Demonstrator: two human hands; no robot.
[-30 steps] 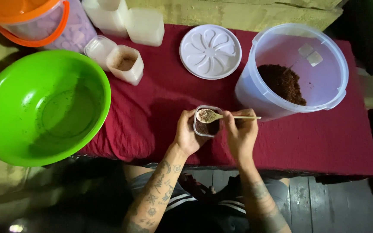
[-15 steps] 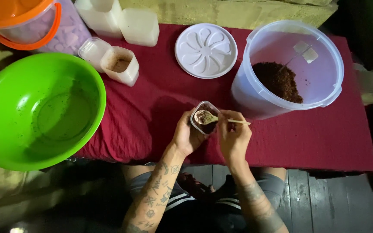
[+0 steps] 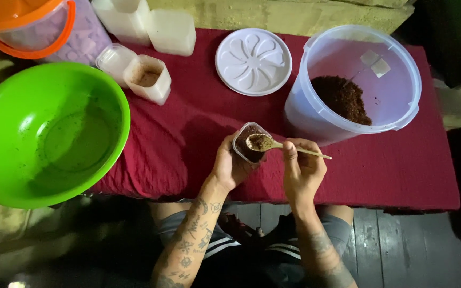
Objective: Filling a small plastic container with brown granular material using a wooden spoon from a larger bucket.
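At far left, a large round green plastic basin (image 3: 49,133) overhangs the left edge of the counter (image 3: 401,170), which is draped in a dark red cloth. Its inside is wet and speckled with dark grit. Above it, at the top left corner, sits a clear plastic bucket with an orange rim and handle (image 3: 33,29). Just right of the basin stand two small clear square tubs (image 3: 134,72); the nearer one holds a little brown powder. Behind them are larger white lidded square containers (image 3: 153,24). At centre, a round white plastic lid with a moulded petal pattern (image 3: 253,61) lies flat on the cloth, apart from the other items.

Near the front edge of the counter, the left hand (image 3: 229,165) is closed around a small clear plastic cup filled with dark brown material (image 3: 249,144), holding it just above the cloth. The right hand (image 3: 302,168) pinches the handle of a thin wooden spoon (image 3: 273,144); the spoon bowl, loaded with brown grains, sits over the mouth of the cup.

Just behind the hands on the right stands a large clear plastic tub (image 3: 358,80), lid off, with a mound of dark brown granular material in its bottom. Its near wall stands close to the spoon handle. Dark floorboards (image 3: 401,245) show below the counter.
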